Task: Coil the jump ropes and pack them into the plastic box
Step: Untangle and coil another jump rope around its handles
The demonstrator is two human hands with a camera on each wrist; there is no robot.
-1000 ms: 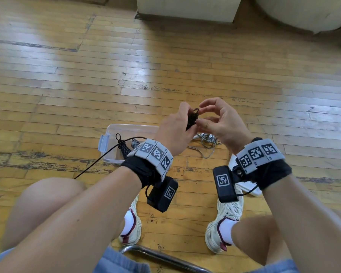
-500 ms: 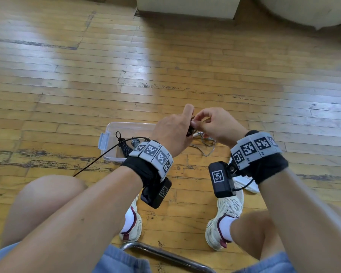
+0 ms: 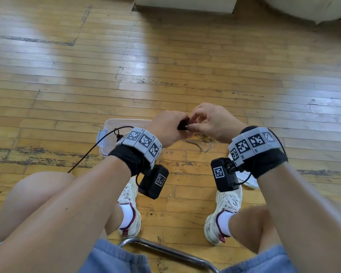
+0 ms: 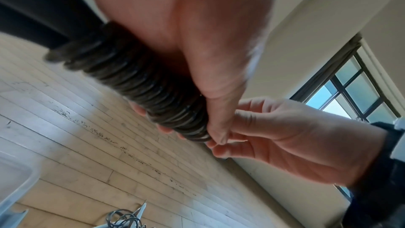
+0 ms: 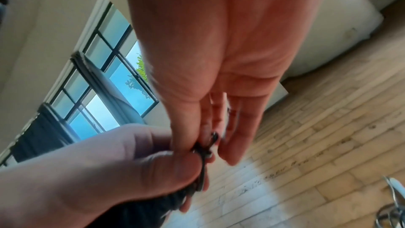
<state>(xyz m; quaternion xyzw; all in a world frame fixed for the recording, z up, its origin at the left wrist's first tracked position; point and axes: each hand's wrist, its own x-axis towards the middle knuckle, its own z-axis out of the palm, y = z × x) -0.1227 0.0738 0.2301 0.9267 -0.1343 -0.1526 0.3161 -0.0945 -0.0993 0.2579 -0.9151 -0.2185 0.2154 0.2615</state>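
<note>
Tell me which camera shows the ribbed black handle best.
The left wrist view: the ribbed black handle runs across the frame, its ridges plain, gripped by the left hand. The head view shows only its dark tip between the hands. The right wrist view shows a blurred end where the right hand pinches.

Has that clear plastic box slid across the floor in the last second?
No. The plastic box keeps its place beside the worn dark strip of floorboards.

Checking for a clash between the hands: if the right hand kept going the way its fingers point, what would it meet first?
Probably the black ribbed jump rope handle in the left hand; the right hand already pinches at its tip.
</note>
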